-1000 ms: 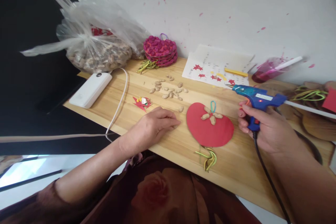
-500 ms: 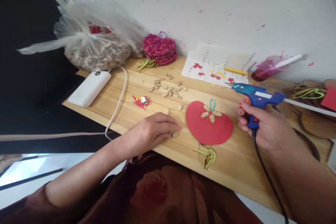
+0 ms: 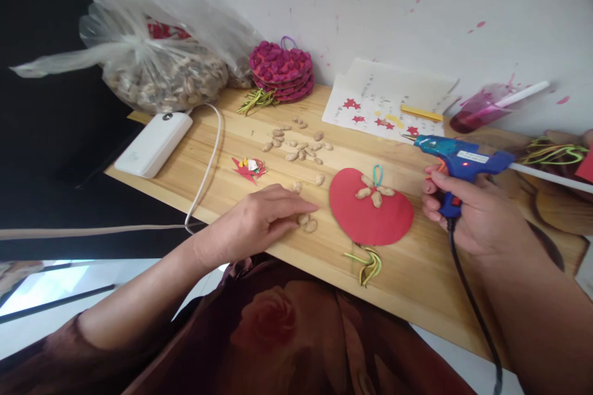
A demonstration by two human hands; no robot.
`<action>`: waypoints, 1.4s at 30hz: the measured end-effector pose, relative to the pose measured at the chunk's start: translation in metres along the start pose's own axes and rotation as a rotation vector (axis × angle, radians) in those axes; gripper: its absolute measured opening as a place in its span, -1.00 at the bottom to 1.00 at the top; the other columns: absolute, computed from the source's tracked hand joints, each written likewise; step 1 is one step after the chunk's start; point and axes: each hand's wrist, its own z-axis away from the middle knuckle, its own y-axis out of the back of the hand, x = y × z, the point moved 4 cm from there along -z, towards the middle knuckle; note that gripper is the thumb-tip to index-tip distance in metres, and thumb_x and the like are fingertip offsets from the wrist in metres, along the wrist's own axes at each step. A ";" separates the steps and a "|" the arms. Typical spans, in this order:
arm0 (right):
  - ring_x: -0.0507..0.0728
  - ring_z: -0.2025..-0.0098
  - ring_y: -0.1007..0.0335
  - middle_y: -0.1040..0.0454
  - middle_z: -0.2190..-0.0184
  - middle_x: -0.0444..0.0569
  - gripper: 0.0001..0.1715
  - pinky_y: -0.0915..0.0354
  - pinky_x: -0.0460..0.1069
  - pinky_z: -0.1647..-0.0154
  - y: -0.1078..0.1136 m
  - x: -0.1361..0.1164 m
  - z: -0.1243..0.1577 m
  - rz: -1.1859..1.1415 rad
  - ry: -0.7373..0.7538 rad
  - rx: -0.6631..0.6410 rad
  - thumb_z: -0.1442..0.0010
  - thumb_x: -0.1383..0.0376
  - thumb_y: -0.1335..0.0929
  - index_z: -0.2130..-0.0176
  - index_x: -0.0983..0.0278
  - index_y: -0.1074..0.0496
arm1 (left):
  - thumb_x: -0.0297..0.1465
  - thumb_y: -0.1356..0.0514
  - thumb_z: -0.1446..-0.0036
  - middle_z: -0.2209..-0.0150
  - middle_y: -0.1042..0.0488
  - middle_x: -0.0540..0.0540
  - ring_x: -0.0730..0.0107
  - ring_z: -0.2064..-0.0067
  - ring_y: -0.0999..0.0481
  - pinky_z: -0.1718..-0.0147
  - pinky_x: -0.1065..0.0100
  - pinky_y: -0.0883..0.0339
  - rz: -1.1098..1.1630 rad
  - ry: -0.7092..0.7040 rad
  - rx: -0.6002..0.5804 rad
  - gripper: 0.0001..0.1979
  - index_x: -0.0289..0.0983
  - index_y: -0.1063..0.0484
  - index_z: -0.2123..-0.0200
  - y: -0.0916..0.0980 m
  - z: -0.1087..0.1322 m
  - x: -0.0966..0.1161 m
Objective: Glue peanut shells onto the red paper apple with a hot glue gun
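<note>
My right hand is wrapped round the handle of a blue glue gun, whose metal nozzle points left over the table. A red light glows on the gun's side. My left hand is low over the wood, fingers stretched and slightly apart, the tips beside a few unshelled peanuts. Between the hands lies a red rounded paper cutout. Several peanuts fan out near its top, below a teal loop. Yellow-green strings hang from its lower edge.
Loose peanuts and paper scraps lie mid-table. Behind stand a plastic bag of peanuts, a white power bank with cable, magenta-covered discs, a marked paper sheet and a cup of magenta liquid.
My left fingers have loosened and parted beside the peanuts, which now show more fully. The right hand keeps its hold on the glue gun. The view has shifted slightly.
</note>
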 end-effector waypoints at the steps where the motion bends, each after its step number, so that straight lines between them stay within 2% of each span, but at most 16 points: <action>1: -0.03 0.63 -0.25 -0.40 0.56 -0.18 -0.56 -0.08 -0.14 0.76 0.000 0.000 0.000 0.003 0.003 -0.002 0.24 0.22 -0.62 0.35 0.25 -0.48 | -0.52 -0.18 -0.33 0.07 -0.60 -0.19 0.32 0.05 -0.57 0.04 0.28 -0.48 0.008 -0.012 -0.002 -0.66 -0.27 -0.49 -0.14 -0.002 -0.001 0.001; 14: -0.03 0.64 -0.25 -0.40 0.56 -0.18 -0.59 -0.08 -0.14 0.76 0.001 0.000 0.001 0.007 0.005 -0.017 0.22 0.22 -0.62 0.39 0.25 -0.47 | -0.54 -0.18 -0.32 0.00 -0.58 -0.20 0.30 0.00 -0.56 0.00 0.27 -0.46 0.008 -0.057 -0.004 -0.66 -0.26 -0.49 -0.13 -0.001 -0.004 0.005; 20: -0.03 0.63 -0.25 -0.40 0.56 -0.18 -0.59 -0.08 -0.13 0.75 0.000 -0.002 0.001 0.018 0.009 -0.016 0.23 0.21 -0.62 0.39 0.25 -0.48 | -0.51 -0.20 -0.33 0.03 -0.63 -0.17 0.26 0.06 -0.51 0.00 0.20 -0.43 -0.022 -0.107 -0.066 -0.72 -0.27 -0.54 -0.07 -0.010 -0.008 0.010; 30: -0.02 0.63 -0.25 -0.41 0.56 -0.19 -0.60 -0.09 -0.14 0.75 0.001 0.000 0.000 0.004 0.011 -0.017 0.19 0.24 -0.60 0.33 0.25 -0.48 | -0.48 -0.22 -0.33 0.09 -0.65 -0.16 0.31 0.11 -0.58 0.01 0.20 -0.43 0.048 -0.093 0.006 -0.70 -0.25 -0.52 -0.11 -0.015 -0.014 0.010; 33: -0.03 0.63 -0.26 -0.41 0.55 -0.19 -0.61 -0.11 -0.14 0.75 0.001 0.000 0.001 0.009 0.022 -0.030 0.17 0.22 -0.60 0.34 0.25 -0.48 | -0.45 -0.28 -0.29 0.14 -0.65 -0.14 0.37 0.19 -0.59 0.14 0.31 -0.49 0.241 0.051 0.064 -0.70 -0.24 -0.56 -0.08 -0.010 -0.015 0.007; 36: -0.03 0.63 -0.27 -0.41 0.54 -0.19 -0.60 -0.12 -0.15 0.75 0.000 -0.001 0.001 0.005 0.021 -0.034 0.18 0.21 -0.60 0.35 0.25 -0.47 | -0.41 -0.35 -0.21 0.20 -0.66 -0.12 0.43 0.28 -0.60 0.28 0.41 -0.52 0.614 0.299 0.154 -0.73 -0.25 -0.61 0.01 -0.004 -0.013 -0.003; 39: -0.02 0.64 -0.25 -0.41 0.56 -0.18 -0.59 -0.11 -0.15 0.77 0.000 -0.001 0.000 0.014 0.018 -0.028 0.20 0.19 -0.62 0.36 0.24 -0.48 | -0.35 -0.42 -0.15 0.20 -0.67 -0.14 0.39 0.30 -0.64 0.27 0.37 -0.58 0.973 0.476 0.191 -0.74 -0.26 -0.63 0.08 -0.003 -0.012 -0.011; 42: -0.02 0.65 -0.26 -0.41 0.56 -0.18 -0.59 -0.12 -0.15 0.78 0.000 0.000 -0.003 0.005 0.028 -0.036 0.20 0.19 -0.62 0.37 0.22 -0.48 | -0.32 -0.44 -0.12 0.20 -0.67 -0.15 0.38 0.29 -0.65 0.28 0.38 -0.60 1.210 0.584 0.205 -0.71 -0.25 -0.63 0.08 -0.005 -0.010 -0.018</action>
